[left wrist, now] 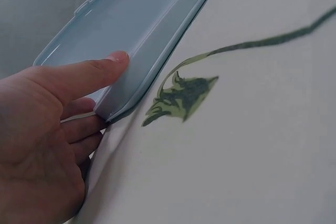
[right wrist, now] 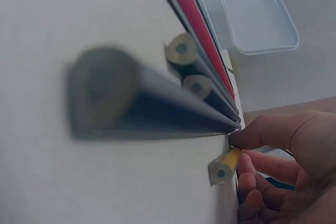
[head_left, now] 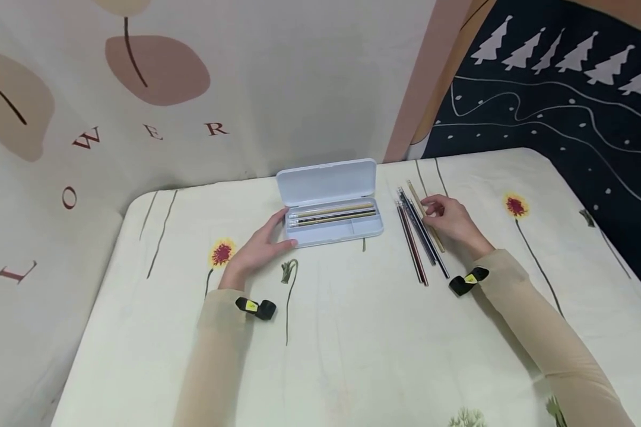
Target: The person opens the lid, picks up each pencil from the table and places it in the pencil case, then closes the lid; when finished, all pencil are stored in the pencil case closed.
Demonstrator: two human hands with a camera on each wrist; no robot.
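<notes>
A light blue pencil case (head_left: 333, 237) lies with its lid raised, and several pencils (head_left: 331, 216) rest inside it. My left hand (head_left: 262, 250) grips the case's left end; in the left wrist view the thumb (left wrist: 102, 74) presses the front wall while the other fingers go round the end. To the right of the case lies a loose bunch of dark and red pencils (head_left: 413, 237). At the bunch's right side, my right hand (head_left: 451, 220) pinches a yellow pencil (right wrist: 229, 162) between thumb and fingers. The pencil's unsharpened end faces the right wrist camera.
A white cloth (head_left: 347, 338) printed with flowers covers the table. Behind it hangs a pale curtain (head_left: 310, 89) with lettering, and a dark cloth (head_left: 555, 112) with white trees is at the right. Both wrists wear small black camera mounts.
</notes>
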